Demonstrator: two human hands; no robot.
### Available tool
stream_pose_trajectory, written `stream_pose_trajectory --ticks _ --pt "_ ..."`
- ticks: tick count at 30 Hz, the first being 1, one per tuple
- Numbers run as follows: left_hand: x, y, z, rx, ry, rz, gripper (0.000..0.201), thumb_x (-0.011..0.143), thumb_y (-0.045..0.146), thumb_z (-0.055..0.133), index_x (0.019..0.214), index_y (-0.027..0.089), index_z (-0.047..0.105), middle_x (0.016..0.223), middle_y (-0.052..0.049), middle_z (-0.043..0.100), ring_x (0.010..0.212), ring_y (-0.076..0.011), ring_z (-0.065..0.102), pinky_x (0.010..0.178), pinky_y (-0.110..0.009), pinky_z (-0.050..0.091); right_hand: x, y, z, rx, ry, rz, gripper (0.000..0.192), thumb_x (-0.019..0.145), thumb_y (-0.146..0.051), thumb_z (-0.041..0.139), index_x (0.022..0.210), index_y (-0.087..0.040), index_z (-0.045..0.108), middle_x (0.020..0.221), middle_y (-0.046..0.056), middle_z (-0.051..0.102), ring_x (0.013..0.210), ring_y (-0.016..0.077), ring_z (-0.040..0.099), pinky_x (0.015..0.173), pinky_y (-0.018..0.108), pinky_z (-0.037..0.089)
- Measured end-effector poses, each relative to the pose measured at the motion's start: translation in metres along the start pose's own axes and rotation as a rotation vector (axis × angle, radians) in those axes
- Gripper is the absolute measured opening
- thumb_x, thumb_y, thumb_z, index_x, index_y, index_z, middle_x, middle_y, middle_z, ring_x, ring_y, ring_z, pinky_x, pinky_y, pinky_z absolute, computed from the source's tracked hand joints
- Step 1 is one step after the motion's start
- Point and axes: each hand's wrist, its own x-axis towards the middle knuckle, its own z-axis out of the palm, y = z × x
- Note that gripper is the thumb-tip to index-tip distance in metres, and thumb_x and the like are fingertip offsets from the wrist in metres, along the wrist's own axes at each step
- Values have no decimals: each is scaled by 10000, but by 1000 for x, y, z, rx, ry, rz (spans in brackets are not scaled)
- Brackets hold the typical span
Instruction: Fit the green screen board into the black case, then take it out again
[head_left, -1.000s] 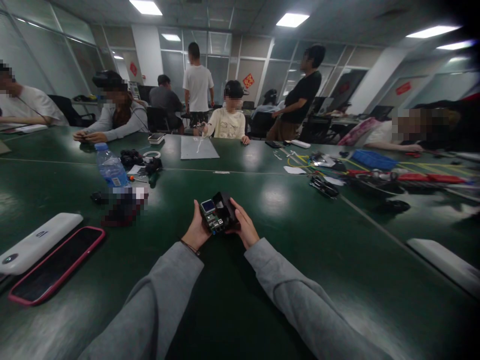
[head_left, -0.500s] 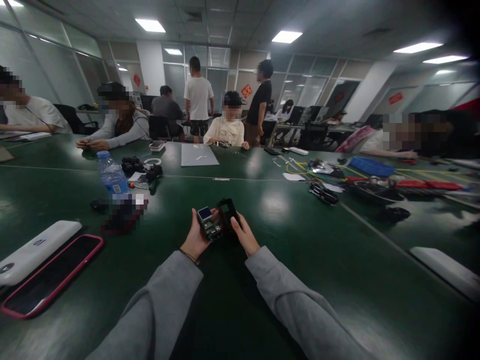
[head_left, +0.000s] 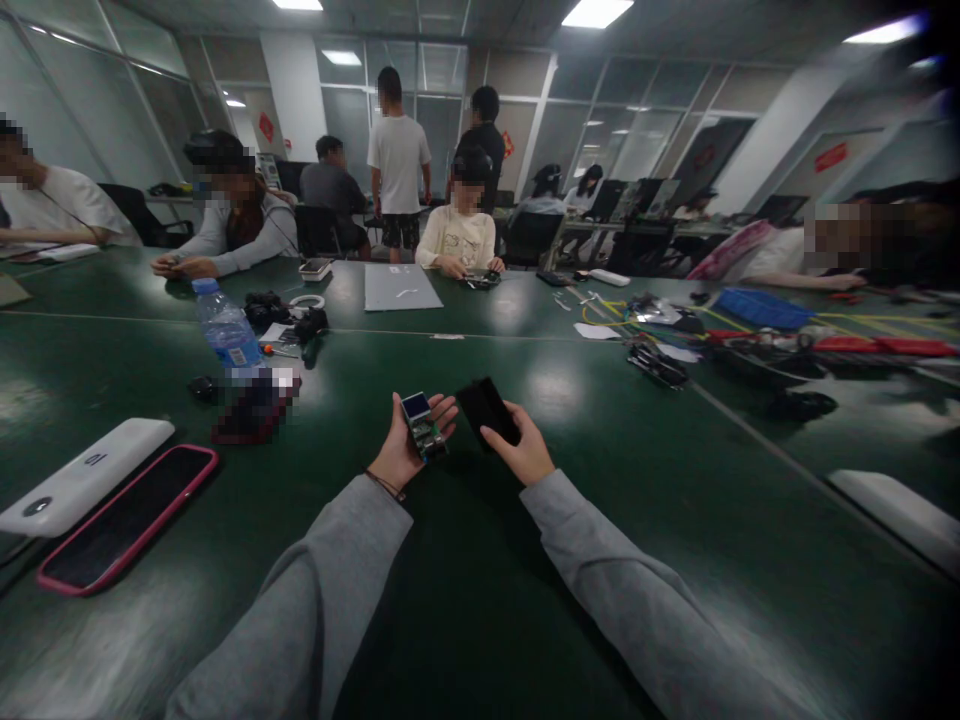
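The board [head_left: 421,426] is small, green, crowded with parts, with a bluish screen on top. It sits upright in the left hand [head_left: 405,447], fingers curled around it. The right hand [head_left: 525,452] pinches a black cover [head_left: 487,410] just beside it, above the table [head_left: 600,480].

Shared office workroom: glass partitions [head_left: 442,100], long green table [head_left: 570,420] (tools, cables strewn).
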Motion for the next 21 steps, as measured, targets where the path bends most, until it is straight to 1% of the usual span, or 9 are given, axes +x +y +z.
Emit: stream_pose_trajectory --ticks 2,4,6,9,11,13,16,18,21 --pt "0 1 -1 -21 -23 11 657 829 621 328 1181 100 521 1274 -154 518 1187 -255 477 976 -404 401 6 12 -25 -75 150 40 624 698 -500 626 1181 -139 461 1088 119 576 979 213 566 885 391 442" --pt "0 2 -2 -35 -38 15 647 831 616 333 1193 110 513 1303 -149 494 1206 -255 458 981 -407 395 12 29 -60 -200 317 90 674 677 -502 632 1212 -135 449 1104 133 570 982 225 566 884 403 436" --pt "1 3 -3 -42 -44 15 641 832 613 335 1201 118 508 1306 -151 491 1207 -252 458 975 -407 398 17 48 -103 -355 479 154 724 644 -482 653 1243 -141 432 1093 136 575 959 237 575 868 411 437" --pt "1 3 -3 -47 -47 11 637 831 611 344 1200 117 508 1298 -158 495 1202 -252 463 966 -408 403 16 76 -174 -568 697 308 751 599 -458 681 1242 -151 444 1047 145 592 919 280 589 822 433 446" --pt "0 3 -3 -48 -41 5 631 831 606 353 1194 114 510 1303 -159 490 1207 -254 458 970 -413 400 10 90 -219 -683 807 364 748 591 -455 682 1243 -168 458 1073 170 579 969 320 571 826 456 430" --pt "-1 3 -2 -46 -38 5 625 833 600 356 1188 109 513 1314 -156 480 1217 -258 446 977 -421 392 0 99 -254 -753 875 362 723 616 -456 654 1253 -173 462 1123 203 544 1047 347 531 842 477 405" --pt "-1 3 -2 -38 -39 6 619 834 595 362 1180 105 517 1318 -155 476 1229 -258 432 984 -425 386 -11 101 -282 -765 854 382 666 666 -477 581 1233 -142 485 1126 244 512 1095 382 488 839 528 360" --pt "-2 3 -2 -33 -41 3 616 834 593 363 1180 108 518 1313 -155 482 1229 -255 433 984 -421 386 -13 98 -288 -751 821 442 623 666 -488 565 1168 -121 534 1058 251 530 1069 403 495 814 554 340" --pt "-2 3 -2 -32 -41 -2 614 837 593 355 1187 114 517 1306 -153 488 1220 -250 443 983 -422 387 -11 90 -285 -743 822 483 571 628 -492 597 1060 -119 597 969 238 551 1024 403 513 781 551 335"
